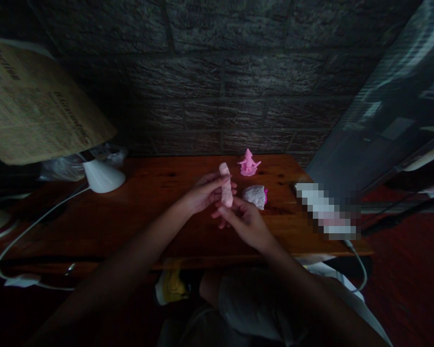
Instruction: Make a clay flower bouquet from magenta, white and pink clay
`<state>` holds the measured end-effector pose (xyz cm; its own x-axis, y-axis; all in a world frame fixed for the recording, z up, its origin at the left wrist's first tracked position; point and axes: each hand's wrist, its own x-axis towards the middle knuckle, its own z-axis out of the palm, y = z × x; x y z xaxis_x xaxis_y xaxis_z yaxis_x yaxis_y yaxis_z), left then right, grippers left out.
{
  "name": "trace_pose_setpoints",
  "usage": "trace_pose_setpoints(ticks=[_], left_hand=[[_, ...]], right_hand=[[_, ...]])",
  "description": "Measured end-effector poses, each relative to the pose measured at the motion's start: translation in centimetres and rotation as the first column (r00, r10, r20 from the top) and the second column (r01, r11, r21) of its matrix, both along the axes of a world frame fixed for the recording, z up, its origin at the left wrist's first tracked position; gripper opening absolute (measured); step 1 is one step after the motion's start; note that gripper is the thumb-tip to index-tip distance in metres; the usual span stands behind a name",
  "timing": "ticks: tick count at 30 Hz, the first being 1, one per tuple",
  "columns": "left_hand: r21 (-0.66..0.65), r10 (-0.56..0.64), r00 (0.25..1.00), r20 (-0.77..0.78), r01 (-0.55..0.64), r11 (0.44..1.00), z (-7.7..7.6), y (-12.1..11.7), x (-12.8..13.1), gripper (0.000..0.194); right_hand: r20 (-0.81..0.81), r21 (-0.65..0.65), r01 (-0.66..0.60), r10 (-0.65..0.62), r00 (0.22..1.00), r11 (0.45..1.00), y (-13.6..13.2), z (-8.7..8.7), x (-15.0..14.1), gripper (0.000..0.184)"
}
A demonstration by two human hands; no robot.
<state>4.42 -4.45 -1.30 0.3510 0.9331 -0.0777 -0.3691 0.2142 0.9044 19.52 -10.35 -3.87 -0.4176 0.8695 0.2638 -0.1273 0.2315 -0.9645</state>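
Observation:
A lumpy, pale pink roll of what looks like modelling clay (225,187) stands roughly upright above the table. My left hand (205,193) pinches it near the middle with the thumb across it. At its lower end, the thumb and fingers of my right hand (244,220) close around it. Just beyond my right hand lies a crumpled whitish bag or wrapped lump (255,195) with a bright pink edge. Farther back sits a bright pink figure (248,164) with a pointed top and arms stretched sideways on a flat base.
A wooden table (159,212) stands against a dark brick wall (188,82). On the left is a lamp with a white base (103,177), a newsprint-patterned shade (39,106) and a white cable (39,219). A pixelated flat item (325,212) lies at the right edge.

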Motion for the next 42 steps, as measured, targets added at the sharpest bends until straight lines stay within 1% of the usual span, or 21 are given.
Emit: trace_pose_setpoints(ticks=[5,11,13,15,16,17,18,20,21,22,23,24,25,26,28,29,30,32,34,37,42], left_hand=[[-0.008,0.018,1.000,-0.020,-0.018,1.000,0.1,0.1,0.0,0.023],[-0.025,0.003,0.998,-0.060,-0.005,1.000,-0.1,0.2,-0.1,0.024],[-0.022,-0.003,0.997,-0.073,0.001,1.000,0.1,0.2,-0.3,0.024],[-0.008,0.018,0.997,-0.080,-0.018,1.000,0.4,0.3,-0.5,0.023],[0.001,0.041,0.996,-0.085,-0.041,0.999,0.5,0.4,-0.6,0.022],[0.010,0.074,0.993,-0.095,-0.073,0.997,0.6,0.5,-0.7,0.021],[0.017,0.109,0.988,-0.110,-0.107,0.994,0.7,0.6,-0.8,0.020],[0.022,0.159,0.975,-0.156,-0.158,0.987,0.8,0.8,-1.0,0.019],[0.026,0.171,0.968,-0.182,-0.169,0.985,0.7,0.9,-1.1,0.020],[0.037,0.173,0.961,-0.218,-0.169,0.985,0.6,1.0,-1.2,0.021],[0.058,0.167,0.949,-0.266,-0.157,0.986,0.4,1.0,-1.3,0.021],[0.093,0.163,0.930,-0.329,-0.139,0.986,0.2,1.0,-1.4,0.021],[0.145,0.165,0.901,-0.401,-0.115,0.983,0.0,1.0,-1.5,0.021],[0.208,0.174,0.860,-0.480,-0.081,0.975,-0.3,0.9,-1.6,0.022],[0.355,0.218,0.763,-0.608,0.016,0.935,-0.7,0.8,-1.7,0.024],[0.420,0.235,0.728,-0.644,0.080,0.904,-0.9,0.7,-1.7,0.022],[0.471,0.236,0.712,-0.662,0.150,0.869,-1.0,0.6,-1.6,0.018],[0.532,0.199,0.716,-0.670,0.275,0.801,-1.1,0.4,-1.5,0.017],[0.568,0.162,0.731,-0.663,0.350,0.745,-1.1,0.3,-1.4,0.021],[0.612,0.189,0.729,-0.657,0.370,0.699,-0.9,0.0,-1.3,0.020],[0.654,0.280,0.696,-0.661,0.351,0.670,-0.4,-0.3,-1.1,0.018]], right_hand=[[0.054,0.023,0.044,-0.045,0.998,0.999,-0.1,-0.2,-0.2,0.036],[0.099,0.037,0.077,-0.080,0.992,0.996,0.1,-0.7,-0.4,0.041],[0.158,0.061,0.065,-0.074,0.985,0.996,0.0,-0.6,-0.2,0.040],[0.286,0.131,0.071,-0.106,0.952,0.989,-0.3,0.0,0.4,0.038],[0.375,0.195,0.088,-0.157,0.913,0.977,-0.5,0.5,1.0,0.038],[0.423,0.275,0.121,-0.233,0.875,0.954,-0.5,1.2,1.8,0.038],[0.423,0.351,0.165,-0.313,0.850,0.922,-0.5,1.9,2.6,0.037],[0.370,0.465,0.235,-0.429,0.824,0.853,-0.1,3.2,4.7,0.037],[0.337,0.531,0.259,-0.482,0.809,0.807,0.3,3.7,5.8,0.042],[0.327,0.589,0.249,-0.509,0.796,0.769,0.9,3.9,6.9,0.053],[0.352,0.612,0.212,-0.503,0.789,0.762,1.5,3.9,7.9,0.068],[0.393,0.605,0.174,-0.481,0.784,0.777,2.1,3.6,8.7,0.080],[0.444,0.577,0.142,-0.454,0.773,0.805,2.7,3.2,9.5,0.086],[0.495,0.529,0.116,-0.417,0.762,0.841,3.2,2.7,10.0,0.085],[0.562,0.395,0.066,-0.297,0.772,0.916,3.9,1.6,10.6,0.073],[0.548,0.361,0.067,-0.269,0.792,0.930,4.0,1.3,10.7,0.066],[0.521,0.341,0.072,-0.252,0.815,0.937,4.1,1.1,10.6,0.060],[0.450,0.327,0.098,-0.246,0.859,0.940,4.0,1.2,10.4,0.054],[0.374,0.317,0.138,-0.257,0.891,0.938,3.7,1.4,10.2,0.052],[0.297,0.278,0.157,-0.240,0.924,0.948,3.6,1.5,9.9,0.051],[0.245,0.229,0.141,-0.197,0.949,0.963,3.8,0.9,9.1,0.051]])
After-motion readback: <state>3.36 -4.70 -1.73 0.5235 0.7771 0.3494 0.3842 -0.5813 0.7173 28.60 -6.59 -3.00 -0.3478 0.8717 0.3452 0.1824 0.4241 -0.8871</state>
